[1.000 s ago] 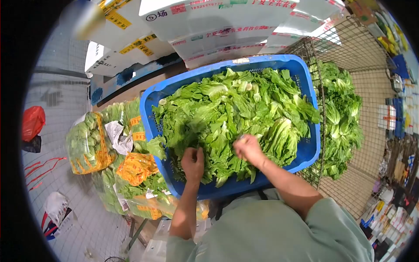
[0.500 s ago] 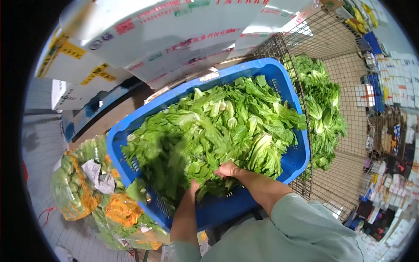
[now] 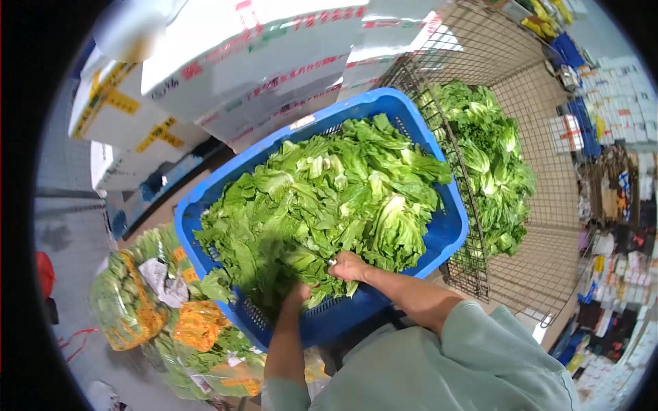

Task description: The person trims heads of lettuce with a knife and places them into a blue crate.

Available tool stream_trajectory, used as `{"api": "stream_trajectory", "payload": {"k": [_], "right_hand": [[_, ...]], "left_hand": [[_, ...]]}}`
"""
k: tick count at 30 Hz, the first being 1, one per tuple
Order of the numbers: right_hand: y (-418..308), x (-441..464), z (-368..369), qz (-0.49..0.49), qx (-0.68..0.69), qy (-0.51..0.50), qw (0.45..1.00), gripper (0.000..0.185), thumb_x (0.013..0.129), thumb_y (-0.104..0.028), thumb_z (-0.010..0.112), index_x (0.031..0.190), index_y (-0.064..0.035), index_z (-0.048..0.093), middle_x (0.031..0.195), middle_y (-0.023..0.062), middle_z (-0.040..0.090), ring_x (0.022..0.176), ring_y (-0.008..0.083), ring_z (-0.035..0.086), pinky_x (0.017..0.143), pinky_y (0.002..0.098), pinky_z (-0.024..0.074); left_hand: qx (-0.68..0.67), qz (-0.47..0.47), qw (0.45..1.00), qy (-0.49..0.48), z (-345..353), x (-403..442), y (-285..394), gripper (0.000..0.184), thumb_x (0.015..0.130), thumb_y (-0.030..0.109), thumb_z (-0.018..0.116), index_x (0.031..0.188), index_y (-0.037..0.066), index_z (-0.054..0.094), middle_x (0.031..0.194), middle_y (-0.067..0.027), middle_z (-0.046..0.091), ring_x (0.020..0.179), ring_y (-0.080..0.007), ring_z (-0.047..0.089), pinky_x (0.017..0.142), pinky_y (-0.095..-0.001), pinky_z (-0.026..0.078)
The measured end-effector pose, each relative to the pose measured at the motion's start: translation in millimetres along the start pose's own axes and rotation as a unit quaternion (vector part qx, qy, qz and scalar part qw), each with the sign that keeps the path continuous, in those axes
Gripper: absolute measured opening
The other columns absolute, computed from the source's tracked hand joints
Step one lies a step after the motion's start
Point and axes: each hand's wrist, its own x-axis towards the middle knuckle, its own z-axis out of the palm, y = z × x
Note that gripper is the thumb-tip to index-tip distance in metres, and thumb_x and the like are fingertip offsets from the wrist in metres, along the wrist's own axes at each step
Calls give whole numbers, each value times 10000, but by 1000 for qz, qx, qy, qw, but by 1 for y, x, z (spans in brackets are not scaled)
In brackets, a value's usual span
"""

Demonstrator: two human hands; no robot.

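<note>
A big blue plastic basket (image 3: 456, 219) holds a heap of loose green leafy lettuce (image 3: 322, 178). At its near side my left hand (image 3: 296, 294) is closed around a head of lettuce (image 3: 274, 270), its fingers partly hidden by leaves and smeared by motion. Just to the right, my right hand (image 3: 349, 266) is closed in a fist around what looks like a small knife (image 3: 332, 262). A bit of shiny metal shows at the fist, and a thin dark edge points left toward the held lettuce.
A wire mesh cage (image 3: 548, 157) with more lettuce (image 3: 490, 164) stands right of the basket. White printed boxes (image 3: 274, 82) are stacked behind it. Plastic bags of vegetables (image 3: 130, 301) with orange tape lie at the lower left. A blue pallet (image 3: 161, 181) sits under the boxes.
The view has shifted a little, so the basket and cage appear farther left. My right hand has turned, and shiny metal now shows at it. The lettuce at my left hand has moved and is blurred.
</note>
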Motion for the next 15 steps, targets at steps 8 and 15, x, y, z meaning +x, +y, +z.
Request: {"api": "stream_trajectory", "payload": {"k": [8, 15], "right_hand": [[-8, -158, -121, -118, 73, -28, 990, 162, 770, -181, 629, 805, -23, 628, 660, 56, 609, 514, 134, 567, 471, 266, 475], [19, -110, -263, -205, -13, 264, 942, 358, 691, -296, 613, 865, 16, 646, 848, 241, 650, 822, 414, 622, 745, 462, 493]], "left_hand": [[233, 94, 939, 237, 56, -181, 227, 323, 814, 248, 668, 993, -21, 659, 880, -153, 688, 822, -224, 656, 753, -337, 500], [169, 165, 951, 200, 188, -52, 309, 775, 735, 447, 768, 1207, -101, 491, 1156, -257, 583, 1073, -313, 582, 909, -355, 468]]}}
